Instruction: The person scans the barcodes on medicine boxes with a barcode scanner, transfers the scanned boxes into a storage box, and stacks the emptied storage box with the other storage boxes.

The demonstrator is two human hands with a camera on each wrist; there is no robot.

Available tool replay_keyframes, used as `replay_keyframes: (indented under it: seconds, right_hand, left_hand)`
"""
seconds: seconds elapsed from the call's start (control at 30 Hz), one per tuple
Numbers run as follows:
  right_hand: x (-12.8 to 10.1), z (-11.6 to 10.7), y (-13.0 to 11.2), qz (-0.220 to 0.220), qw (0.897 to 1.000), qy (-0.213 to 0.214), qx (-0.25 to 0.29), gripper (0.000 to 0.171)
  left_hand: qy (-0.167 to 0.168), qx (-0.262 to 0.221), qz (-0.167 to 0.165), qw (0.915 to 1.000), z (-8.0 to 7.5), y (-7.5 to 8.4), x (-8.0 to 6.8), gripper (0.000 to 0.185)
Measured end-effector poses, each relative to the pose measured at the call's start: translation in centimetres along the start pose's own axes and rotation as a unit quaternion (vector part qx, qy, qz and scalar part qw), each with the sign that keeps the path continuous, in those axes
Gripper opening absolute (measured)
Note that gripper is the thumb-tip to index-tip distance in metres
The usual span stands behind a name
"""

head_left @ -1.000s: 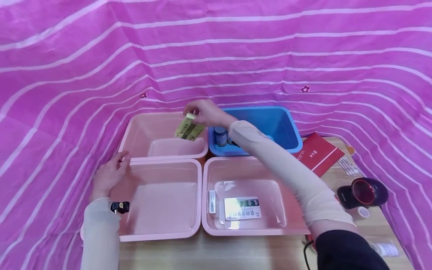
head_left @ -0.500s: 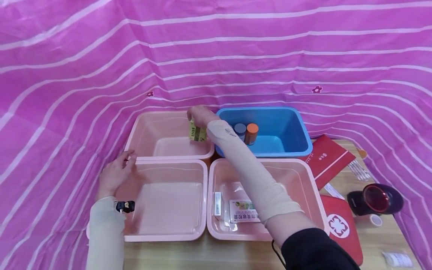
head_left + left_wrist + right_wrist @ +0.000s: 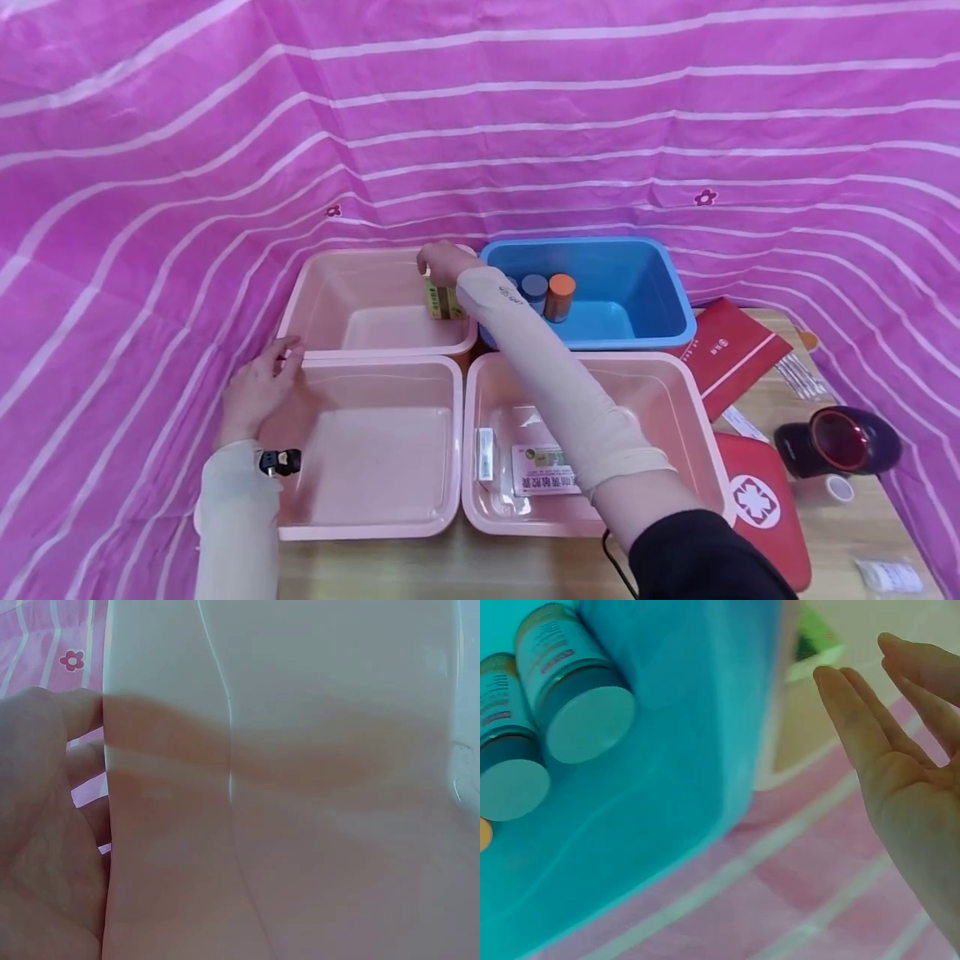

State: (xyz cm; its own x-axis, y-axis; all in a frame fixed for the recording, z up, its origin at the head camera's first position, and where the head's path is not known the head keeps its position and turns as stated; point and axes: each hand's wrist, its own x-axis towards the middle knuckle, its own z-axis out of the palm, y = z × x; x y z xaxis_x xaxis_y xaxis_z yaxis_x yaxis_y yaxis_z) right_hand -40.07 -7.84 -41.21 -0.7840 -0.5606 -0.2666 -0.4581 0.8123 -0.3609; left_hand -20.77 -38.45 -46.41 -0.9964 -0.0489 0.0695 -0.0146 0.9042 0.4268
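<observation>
My right hand hovers over the far-left pink bin, by its right wall. A yellow box stands just under it inside that bin. In the right wrist view the fingers are straight and hold nothing, with the box beyond them. My left hand rests on the left rim of the near-left pink bin; its fingers lie against the bin's outer wall. The blue bin holds bottles, seen close up as bottles.
The near-right pink bin holds a white box and a small packet, under my right forearm. A red booklet, red first-aid pouch, dark round device and tape roll lie at right. Pink striped cloth surrounds the table.
My right hand lowered the yellow box into the far-left pink bin, set it by the right wall and opened. The left hand stayed on the rim.
</observation>
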Motion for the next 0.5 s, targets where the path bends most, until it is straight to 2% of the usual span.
replay_keyframes:
  seconds: [0.1, 0.2, 0.33, 0.47, 0.5]
  right_hand:
    - [-1.2, -0.9, -0.7, -0.045, 0.999, 0.002, 0.020, 0.039]
    - [-3.9, -1.6, -1.4, -0.106, 0.992, 0.016, 0.059, 0.036]
    - [-10.2, -1.4, -1.7, -0.198, 0.969, 0.050, 0.136, 0.032]
    - [-17.0, 0.4, -0.5, -0.247, 0.944, 0.071, 0.208, 0.030]
    - [-18.4, 1.1, -0.1, -0.250, 0.941, 0.072, 0.216, 0.030]
  left_hand:
    - [0.001, 0.001, 0.001, 1.0000, -0.1, 0.0, -0.1, 0.051]
    - [0.000, 0.001, 0.001, 1.0000, -0.1, -0.2, -0.1, 0.052]
    - [-0.005, 0.000, 0.003, 1.0000, 0.1, -0.4, 0.0, 0.054]
    - [-0.007, 0.000, 0.008, 0.9999, 0.1, -0.4, 0.2, 0.053]
    - [-0.007, 0.000, 0.008, 0.9999, 0.1, -0.4, 0.3, 0.053]
